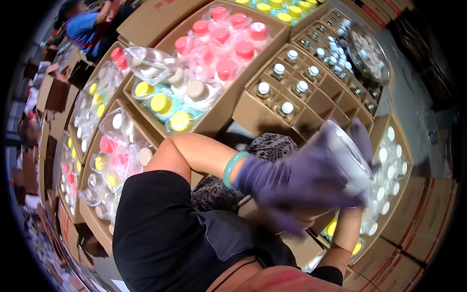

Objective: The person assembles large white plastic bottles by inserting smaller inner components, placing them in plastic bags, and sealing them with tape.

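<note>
Both my hands wear purple gloves and are blurred by motion. My left hand (304,177), with a green bangle above the cuff, presses against a shiny white, round thing (348,152) with a ring-like end; its kind is not clear. My right hand (361,138) grips the same thing from its far right side, partly hidden behind it. Just beyond my hands stands a divided carton (248,113). Several clear bottles with white caps, among them a white-capped bottle (287,108), stand in its left cells.
A large carton (210,117) at left holds plastic-wrapped bottles with pink, yellow and beige caps. A metal bowl (388,73) of white caps rests on another divided carton at the back right. To the right is a carton (404,182) of white-capped bottles. Another person (82,29) is far left.
</note>
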A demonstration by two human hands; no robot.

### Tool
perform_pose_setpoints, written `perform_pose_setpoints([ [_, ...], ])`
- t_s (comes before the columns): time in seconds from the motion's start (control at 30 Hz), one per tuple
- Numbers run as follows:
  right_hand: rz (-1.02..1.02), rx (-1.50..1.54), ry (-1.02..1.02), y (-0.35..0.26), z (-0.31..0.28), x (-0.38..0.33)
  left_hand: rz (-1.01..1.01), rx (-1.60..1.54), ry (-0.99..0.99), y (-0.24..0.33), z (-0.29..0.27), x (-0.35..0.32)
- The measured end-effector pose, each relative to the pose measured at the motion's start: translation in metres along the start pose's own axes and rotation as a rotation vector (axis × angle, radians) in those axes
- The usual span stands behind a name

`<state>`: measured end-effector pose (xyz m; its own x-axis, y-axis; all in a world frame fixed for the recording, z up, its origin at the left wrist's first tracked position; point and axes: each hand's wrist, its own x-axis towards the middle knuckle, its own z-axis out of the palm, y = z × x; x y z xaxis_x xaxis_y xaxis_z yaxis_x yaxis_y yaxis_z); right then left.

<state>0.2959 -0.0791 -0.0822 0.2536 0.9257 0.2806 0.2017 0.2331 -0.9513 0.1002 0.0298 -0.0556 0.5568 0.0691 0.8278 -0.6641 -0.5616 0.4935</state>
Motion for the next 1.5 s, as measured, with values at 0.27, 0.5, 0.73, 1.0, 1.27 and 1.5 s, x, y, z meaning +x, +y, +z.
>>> perform_pose_setpoints([
  [0.27, 0.007, -0.135, 0.042, 0.014, 0.003, 0.008, -0.026, 0.125, -0.016, 0.000, -0.007, -0.002],
  [0.5, -0.057, -0.008, 0.102, 0.011, 0.013, 0.005, 0.089, 0.196, 0.085, -0.011, -0.023, 0.019],
  [0.73, -0.199, 0.853, 0.234, 0.027, -0.004, 0.054, -0.257, 0.123, 0.141, -0.129, -0.038, 0.030],
  [1.0, 0.503, 0.516, 0.791, 0.222, -0.098, 0.048, -0.967, 0.616, -0.640, -0.256, -0.054, -0.077],
  [1.27, 0.330, -0.735, 0.818, 0.236, -0.072, -0.007, -1.075, 0.811, -0.791, -0.267, -0.017, -0.143],
  [1.5, 0.386, -0.021, 0.401, 0.155, -0.024, -0.022, -0.728, 0.979, -0.405, -0.196, -0.068, -0.045],
])
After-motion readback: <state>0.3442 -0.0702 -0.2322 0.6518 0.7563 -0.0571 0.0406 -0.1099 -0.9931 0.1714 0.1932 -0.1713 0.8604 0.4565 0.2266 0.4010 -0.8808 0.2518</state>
